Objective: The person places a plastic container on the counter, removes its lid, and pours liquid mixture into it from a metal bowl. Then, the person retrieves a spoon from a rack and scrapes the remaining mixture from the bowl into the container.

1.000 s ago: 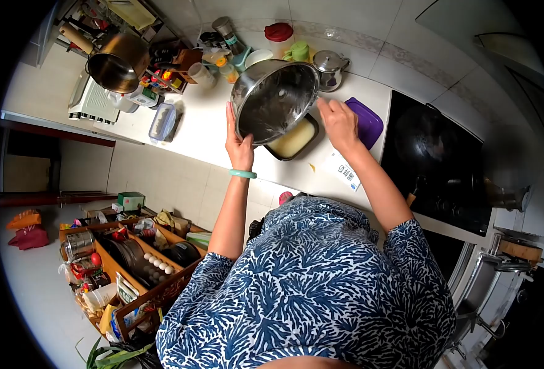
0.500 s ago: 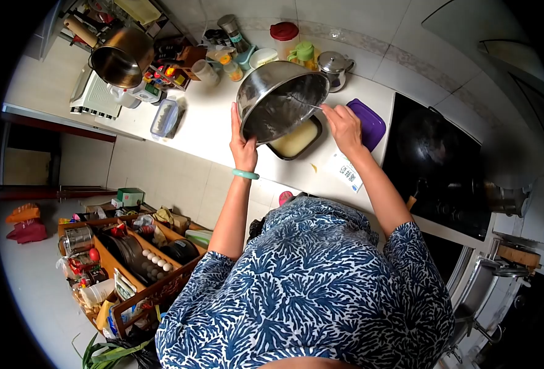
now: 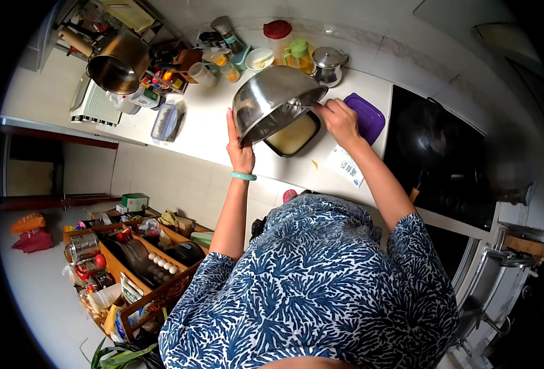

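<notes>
Left grip [image 3: 241, 157] has the metal bowl [image 3: 277, 89] by its lower edge, fingers up along the outside, green bangle [image 3: 244, 176] on that wrist. Right grip [image 3: 341, 123] is pinched together at the other side of the bowl's mouth; can't really make out what's between the fingers. The bowl's tipped way over, mouth angled down above a dark-rimmed container [image 3: 293, 135] with pale yellow stuff in it, sitting on the white surface [image 3: 213, 126].

Just beside the right grip there's a purple lid [image 3: 370, 123], plus a printed sheet [image 3: 344, 167] nearer the body. Behind the bowl: a small white bowl [image 3: 260, 58], a green-topped jug [image 3: 298, 56], a red-lidded jar [image 3: 278, 38] and a lidded steel pot [image 3: 328, 66]. Over on the left is a clear box [image 3: 164, 122]; on the right, a black stove [image 3: 453, 190] with a dark wok [image 3: 426, 132] on it.
</notes>
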The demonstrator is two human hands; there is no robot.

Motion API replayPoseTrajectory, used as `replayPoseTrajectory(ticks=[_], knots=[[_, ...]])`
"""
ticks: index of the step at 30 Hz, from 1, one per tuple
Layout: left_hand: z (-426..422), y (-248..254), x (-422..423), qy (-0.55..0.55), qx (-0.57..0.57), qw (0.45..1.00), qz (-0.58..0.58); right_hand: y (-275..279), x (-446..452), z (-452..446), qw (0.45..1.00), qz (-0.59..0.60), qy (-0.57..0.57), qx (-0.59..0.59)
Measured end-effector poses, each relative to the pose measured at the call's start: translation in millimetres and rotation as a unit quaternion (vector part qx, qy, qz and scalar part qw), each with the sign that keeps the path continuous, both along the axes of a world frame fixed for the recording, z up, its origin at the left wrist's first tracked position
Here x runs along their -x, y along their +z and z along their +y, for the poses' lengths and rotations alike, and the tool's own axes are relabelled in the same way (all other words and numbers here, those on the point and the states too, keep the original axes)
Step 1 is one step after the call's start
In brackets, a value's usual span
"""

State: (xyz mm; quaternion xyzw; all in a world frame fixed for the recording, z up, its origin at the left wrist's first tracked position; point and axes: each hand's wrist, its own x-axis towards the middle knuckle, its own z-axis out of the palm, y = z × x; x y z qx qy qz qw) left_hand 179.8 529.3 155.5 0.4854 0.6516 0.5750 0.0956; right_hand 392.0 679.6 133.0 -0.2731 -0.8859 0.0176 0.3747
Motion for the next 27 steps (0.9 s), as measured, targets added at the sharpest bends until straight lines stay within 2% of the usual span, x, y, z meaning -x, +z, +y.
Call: replayPoseTrajectory(ticks=[3, 8, 11, 14, 17, 20, 23, 25, 27], knots=[[1.5, -4.8, -0.7, -0.008, 0.007, 0.998, -0.054, 3.4, 11.5, 0.3, 0.998, 0.042, -0.008, -0.052], [4.2, -4.0, 5.2, 0.013, -0.028, 1.0, 0.003, -9.8, -11.6, 1.7, 1.0, -0.017, 0.016, 0.012], [3.2, -2.9, 5.9, 0.02, -0.02, 0.999, 0.016, -0.3, -7.6, -1.4, 0.997, 0.029, 0.0, 0.07], [3.0, -0.8, 0.7, 0.018, -0.009, 1.0, 0.006, 2.4, 12.1, -2.0, 0.996, 0.07, -0.036, 0.053], [4.2, 4.3, -1.8, 0.015, -0.009, 0.999, 0.032, -1.3, 12.3, -3.6, 0.996, 0.051, -0.052, 0.051], [3.2, 4.4, 0.5, 0.027, -0.007, 0.997, 0.076, -15.9, -11.1, 1.9, 0.996, 0.027, -0.023, 0.084], [0.7, -0.2, 2.2, 0.034, 0.0, 0.998, 0.054, -6.6, -13.4, 1.2, 0.994, 0.04, 0.002, 0.106], [1.1, 1.1, -0.6, 0.035, -0.005, 0.998, 0.061, 2.7, -3.9, -0.6, 0.988, 0.053, -0.073, 0.129], [1.2, 4.5, -3.0, 0.036, -0.011, 0.997, 0.071, 2.8, 3.4, -0.8, 0.983, 0.035, -0.099, 0.148]])
